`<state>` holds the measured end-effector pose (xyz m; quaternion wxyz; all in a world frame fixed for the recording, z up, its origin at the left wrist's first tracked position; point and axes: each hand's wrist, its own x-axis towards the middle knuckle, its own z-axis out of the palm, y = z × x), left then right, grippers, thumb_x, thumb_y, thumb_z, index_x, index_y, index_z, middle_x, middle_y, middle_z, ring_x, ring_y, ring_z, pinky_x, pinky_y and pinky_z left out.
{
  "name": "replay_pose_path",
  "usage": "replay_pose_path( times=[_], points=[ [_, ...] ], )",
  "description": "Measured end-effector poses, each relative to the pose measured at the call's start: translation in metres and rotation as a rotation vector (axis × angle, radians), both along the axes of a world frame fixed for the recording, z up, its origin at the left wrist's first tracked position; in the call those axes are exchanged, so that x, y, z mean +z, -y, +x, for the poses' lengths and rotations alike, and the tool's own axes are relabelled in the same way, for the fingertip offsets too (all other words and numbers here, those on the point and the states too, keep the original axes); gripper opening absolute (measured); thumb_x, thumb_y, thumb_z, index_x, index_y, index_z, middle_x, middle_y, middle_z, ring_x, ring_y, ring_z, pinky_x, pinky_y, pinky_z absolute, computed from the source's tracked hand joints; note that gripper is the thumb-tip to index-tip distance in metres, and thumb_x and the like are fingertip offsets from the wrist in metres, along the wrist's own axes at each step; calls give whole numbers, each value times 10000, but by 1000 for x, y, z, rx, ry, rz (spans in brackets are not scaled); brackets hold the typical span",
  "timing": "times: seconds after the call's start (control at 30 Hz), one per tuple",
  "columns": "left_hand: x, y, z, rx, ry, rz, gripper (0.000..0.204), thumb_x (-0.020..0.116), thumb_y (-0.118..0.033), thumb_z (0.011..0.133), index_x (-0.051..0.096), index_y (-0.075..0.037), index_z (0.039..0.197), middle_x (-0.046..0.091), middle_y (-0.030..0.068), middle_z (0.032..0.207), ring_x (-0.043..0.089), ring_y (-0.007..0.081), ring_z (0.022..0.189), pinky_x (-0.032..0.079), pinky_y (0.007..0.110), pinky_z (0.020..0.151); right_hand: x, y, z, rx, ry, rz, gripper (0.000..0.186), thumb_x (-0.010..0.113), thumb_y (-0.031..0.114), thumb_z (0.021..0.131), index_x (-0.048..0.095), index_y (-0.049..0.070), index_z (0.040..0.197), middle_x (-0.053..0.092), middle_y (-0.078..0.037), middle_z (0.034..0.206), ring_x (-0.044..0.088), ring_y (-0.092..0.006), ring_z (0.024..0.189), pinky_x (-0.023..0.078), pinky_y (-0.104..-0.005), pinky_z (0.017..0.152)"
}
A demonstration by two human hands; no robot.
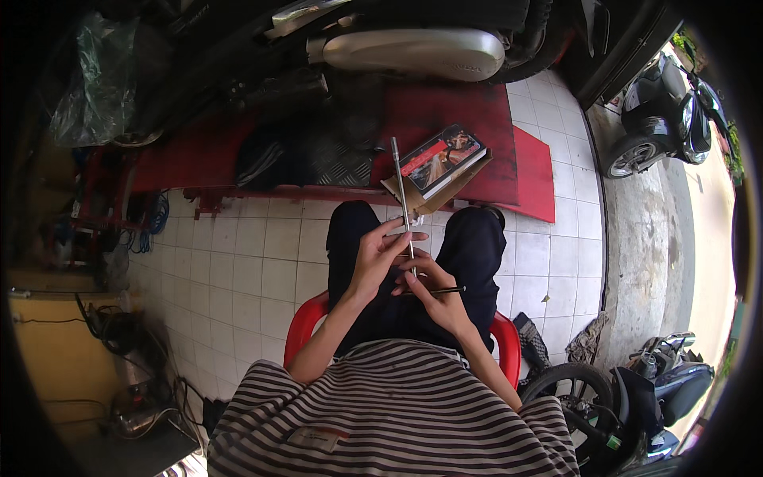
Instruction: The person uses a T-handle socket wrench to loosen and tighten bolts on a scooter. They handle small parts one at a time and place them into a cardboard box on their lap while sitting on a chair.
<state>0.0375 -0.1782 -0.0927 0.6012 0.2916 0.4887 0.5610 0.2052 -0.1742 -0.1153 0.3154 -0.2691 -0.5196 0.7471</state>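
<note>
Head view: near the middle of the frame, the left hand [373, 262] is closed around the lower part of a long, thin metal rod [401, 191], its fingers wrapped over the shaft. The rod stands nearly upright and reaches up past the knees toward the upper middle of the frame. Just right of and below it, the right hand [441, 298] pinches a slim dark tool [442, 291], pencil-like in shape, which lies roughly level with its tip pointing right. The two hands touch or nearly touch at the rod's lower end; exactly how the tool meets the rod cannot be told.

The person sits on a red plastic chair [306, 326], in dark trousers and a striped shirt that fills the lower middle. Behind the rod's upper end, a flat printed box [441, 159] rests on a piece of cardboard at the edge of a red metal ramp [465, 111] that crosses the upper middle. A motorcycle's silver exhaust [413, 52] lies along the top. White floor tiles [238, 262] spread over the left centre. A parked scooter [668, 111] stands at the upper right, and another wheel [568, 385] shows at the lower right. Cables and clutter crowd the left edge.
</note>
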Motion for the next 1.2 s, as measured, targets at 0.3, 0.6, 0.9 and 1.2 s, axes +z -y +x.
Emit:
replay_pose_path(
  times=[0.3, 0.6, 0.9, 1.2],
  points=[
    [-9, -25, -27, 14, -244, 110, 390, 530, -251, 1059, 599, 24, 1328, 708, 26, 997, 585, 30, 766, 439, 187, 561, 30, -66, -32, 56, 58, 159, 184, 638, 84, 987, 640, -49, 1114, 675, -106, 1004, 713, -168, 878, 590, -289, 801],
    [-5, -28, -52, 168, -152, 234, 390, 537, -224, 1063, 576, 40, 1347, 724, 60, 988, 581, 44, 750, 479, 220, 601, 45, -80, -64, 128, 98, 201, 177, 616, 26, 967, 714, -45, 1097, 642, -106, 1029, 718, -190, 904, 582, -290, 823],
    [-31, -14, -82, 344, -136, 322, 327, 579, -235, 1038, 647, 0, 1255, 706, 44, 997, 608, 68, 846, 479, 231, 744, 62, -95, -108, 93, 150, 310, 176, 563, -7, 976, 718, -50, 1047, 650, -108, 943, 693, -170, 834, 577, -279, 803],
    [-167, 36, -91, 573, -171, 38, 151, 598, -166, 1023, 621, -18, 1011, 651, 39, 730, 583, 55, 595, 432, 204, 488, 52, -101, -112, 68, 226, 408, 160, 554, 5, 987, 678, -69, 1056, 680, -111, 926, 680, -162, 835, 544, -291, 787]
  ],
)
